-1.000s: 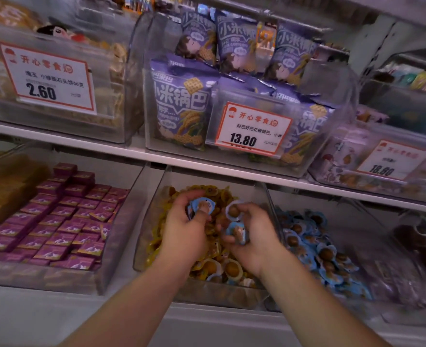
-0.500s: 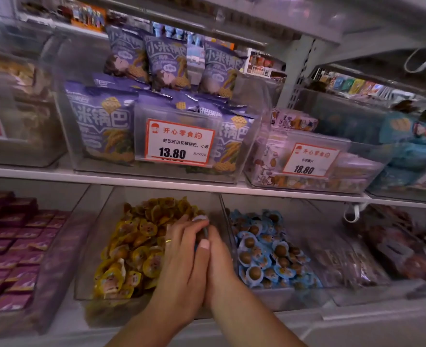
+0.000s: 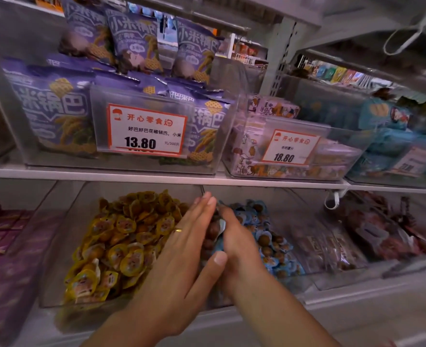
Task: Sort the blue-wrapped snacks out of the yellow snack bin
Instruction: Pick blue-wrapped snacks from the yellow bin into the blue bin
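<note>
**Both hands together at the wall between two snack bins**

The shelf [image 3: 156, 174] carries clear bins. The yellow snack bin [image 3: 64, 246] sits left, the bin of blue-wrapped snacks [image 3: 277, 246] just right. The left hand [image 3: 181, 254] lies flat, fingers straight, against the right hand [image 3: 239, 244], which curls around blue-wrapped snacks between the palms.

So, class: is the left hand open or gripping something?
Open. The left hand has straight fingers laid flat beside the right hand, above the yellow snack bin; nothing is curled round a snack.
</note>
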